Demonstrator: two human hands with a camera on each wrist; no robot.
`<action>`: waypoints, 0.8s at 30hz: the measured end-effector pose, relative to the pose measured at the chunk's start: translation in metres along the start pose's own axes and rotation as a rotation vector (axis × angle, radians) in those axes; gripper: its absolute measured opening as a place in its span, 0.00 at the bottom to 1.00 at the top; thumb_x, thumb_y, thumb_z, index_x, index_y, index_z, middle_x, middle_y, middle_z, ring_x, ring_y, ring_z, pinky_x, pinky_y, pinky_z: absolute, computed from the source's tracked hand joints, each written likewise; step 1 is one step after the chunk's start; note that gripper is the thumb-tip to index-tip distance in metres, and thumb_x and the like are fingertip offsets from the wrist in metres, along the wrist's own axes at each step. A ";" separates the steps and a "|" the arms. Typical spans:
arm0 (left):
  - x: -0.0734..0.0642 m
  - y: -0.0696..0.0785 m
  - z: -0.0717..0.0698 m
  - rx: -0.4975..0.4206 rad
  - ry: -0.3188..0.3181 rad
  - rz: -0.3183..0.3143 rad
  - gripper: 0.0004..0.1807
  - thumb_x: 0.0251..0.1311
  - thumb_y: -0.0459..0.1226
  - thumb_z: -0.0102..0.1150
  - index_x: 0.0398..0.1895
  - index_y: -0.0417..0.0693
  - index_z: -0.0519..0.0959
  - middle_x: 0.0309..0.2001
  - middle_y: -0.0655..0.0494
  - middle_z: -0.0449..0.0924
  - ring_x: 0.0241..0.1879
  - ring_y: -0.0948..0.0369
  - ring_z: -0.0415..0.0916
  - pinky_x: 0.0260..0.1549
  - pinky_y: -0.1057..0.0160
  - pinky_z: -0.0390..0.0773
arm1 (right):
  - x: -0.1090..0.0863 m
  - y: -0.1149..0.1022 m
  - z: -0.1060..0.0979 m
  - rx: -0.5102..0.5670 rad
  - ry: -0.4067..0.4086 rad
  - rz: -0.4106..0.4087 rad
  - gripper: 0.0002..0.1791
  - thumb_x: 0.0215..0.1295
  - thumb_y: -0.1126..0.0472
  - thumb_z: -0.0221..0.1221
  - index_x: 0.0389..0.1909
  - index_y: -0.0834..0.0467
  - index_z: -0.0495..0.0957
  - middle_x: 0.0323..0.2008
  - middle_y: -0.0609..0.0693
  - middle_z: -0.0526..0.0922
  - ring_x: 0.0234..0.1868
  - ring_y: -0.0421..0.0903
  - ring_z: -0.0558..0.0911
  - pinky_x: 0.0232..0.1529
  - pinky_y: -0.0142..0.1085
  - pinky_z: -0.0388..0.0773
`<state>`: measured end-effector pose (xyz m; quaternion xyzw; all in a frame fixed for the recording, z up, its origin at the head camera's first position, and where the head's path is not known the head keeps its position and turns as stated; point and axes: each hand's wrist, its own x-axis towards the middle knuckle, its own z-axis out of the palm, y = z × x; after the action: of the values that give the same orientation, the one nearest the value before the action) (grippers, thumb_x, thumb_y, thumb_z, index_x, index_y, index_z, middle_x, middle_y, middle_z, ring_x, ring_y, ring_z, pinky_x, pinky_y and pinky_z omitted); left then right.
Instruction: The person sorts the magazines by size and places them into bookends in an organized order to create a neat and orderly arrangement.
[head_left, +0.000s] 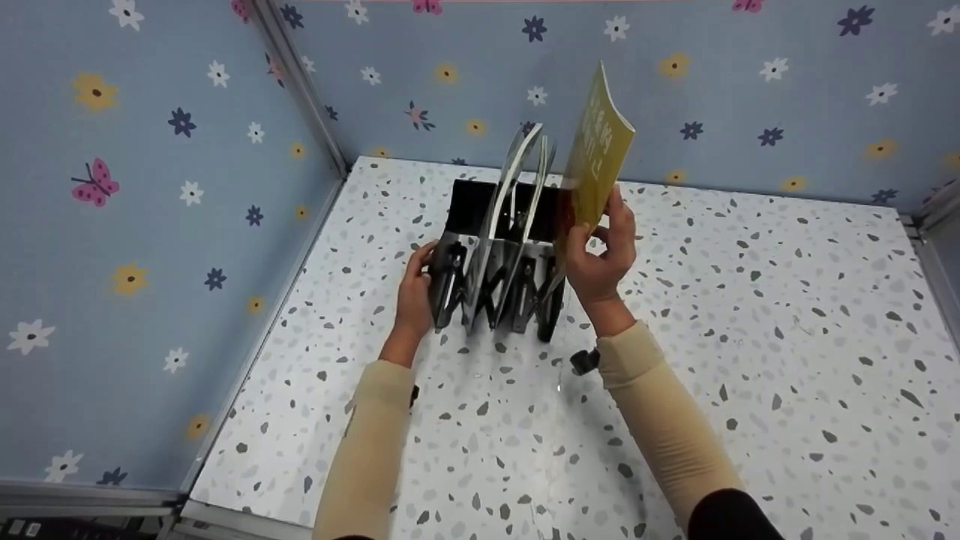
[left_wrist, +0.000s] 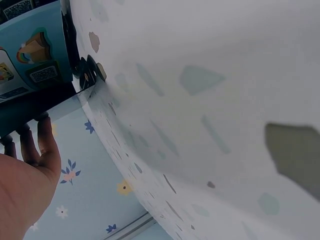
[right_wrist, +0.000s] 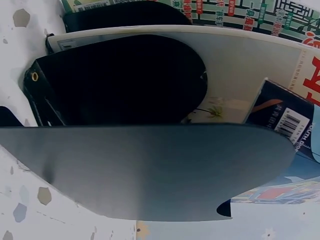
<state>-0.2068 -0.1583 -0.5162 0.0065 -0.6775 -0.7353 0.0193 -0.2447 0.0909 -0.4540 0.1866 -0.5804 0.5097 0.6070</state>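
Observation:
A black expanding book rack (head_left: 469, 206) stands on the table with crossed struts along its front. Two thin books, a left one (head_left: 504, 184) and a right one (head_left: 538, 187), lean upright between its dividers. My right hand (head_left: 604, 259) pinches a yellow book (head_left: 600, 157) low on its near side, upright at the rack's right end. Against the rack's left end panel, my left hand (head_left: 415, 296) rests its fingers; the left wrist view shows those fingertips (left_wrist: 44, 118) on the dark panel (left_wrist: 35, 107). The right wrist view shows black dividers (right_wrist: 125, 85) but not the hand.
The speckled white table (head_left: 750, 337) extends to both sides of the rack. Flowered blue walls (head_left: 465, 75) border it at the back and left. A printed book cover with green and red labels (right_wrist: 240, 15) shows behind the dividers in the right wrist view.

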 end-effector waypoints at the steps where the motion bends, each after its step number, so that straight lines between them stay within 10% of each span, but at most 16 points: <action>1: 0.000 0.000 0.000 -0.004 -0.003 0.003 0.32 0.62 0.26 0.28 0.70 0.48 0.64 0.60 0.44 0.65 0.46 0.55 0.69 0.56 0.41 0.64 | -0.001 0.000 0.000 -0.004 -0.001 -0.001 0.42 0.49 0.80 0.53 0.66 0.47 0.71 0.43 0.63 0.80 0.40 0.49 0.79 0.23 0.30 0.70; 24: -0.005 0.002 -0.002 0.117 -0.050 0.090 0.31 0.64 0.30 0.28 0.72 0.44 0.61 0.64 0.36 0.63 0.50 0.53 0.70 0.53 0.50 0.69 | -0.021 0.004 -0.004 -0.040 -0.045 -0.023 0.43 0.48 0.81 0.55 0.66 0.47 0.70 0.46 0.63 0.81 0.41 0.52 0.80 0.27 0.33 0.74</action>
<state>-0.2015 -0.1602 -0.5141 -0.0411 -0.7192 -0.6927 0.0348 -0.2418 0.0875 -0.4749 0.1926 -0.6018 0.4868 0.6031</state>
